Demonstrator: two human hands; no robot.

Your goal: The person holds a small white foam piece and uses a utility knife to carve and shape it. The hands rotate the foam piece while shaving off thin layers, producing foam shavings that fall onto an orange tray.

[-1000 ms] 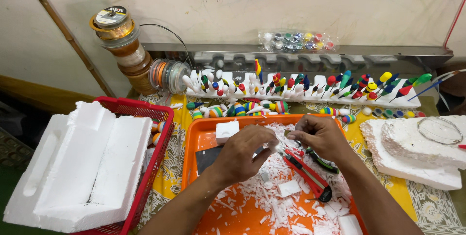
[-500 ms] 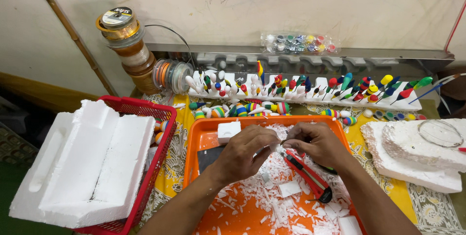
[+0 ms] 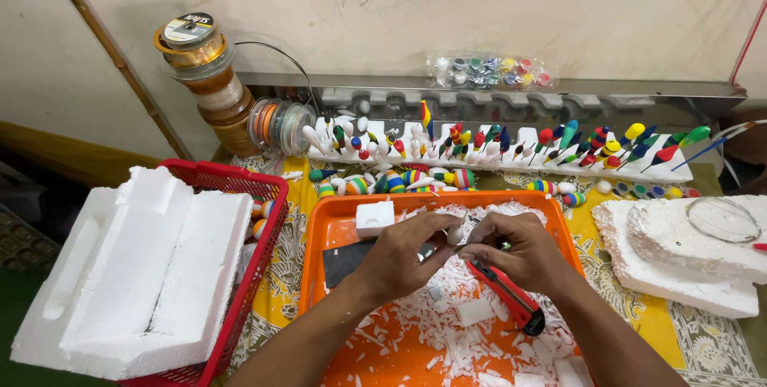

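Our right hand (image 3: 523, 253) grips a red cutter knife (image 3: 505, 295) with a black end. Our left hand (image 3: 403, 255) pinches a small white foam bit (image 3: 455, 234) between the fingers. We hold both just over the orange tray (image 3: 319, 239), which is full of white foam crumbs (image 3: 447, 331). A small foam cube (image 3: 375, 218) sits near the tray's back edge. A red basket (image 3: 268, 231) with a big foam block (image 3: 136, 275) stands close on the left. More foam slabs (image 3: 679, 263) lie on the right.
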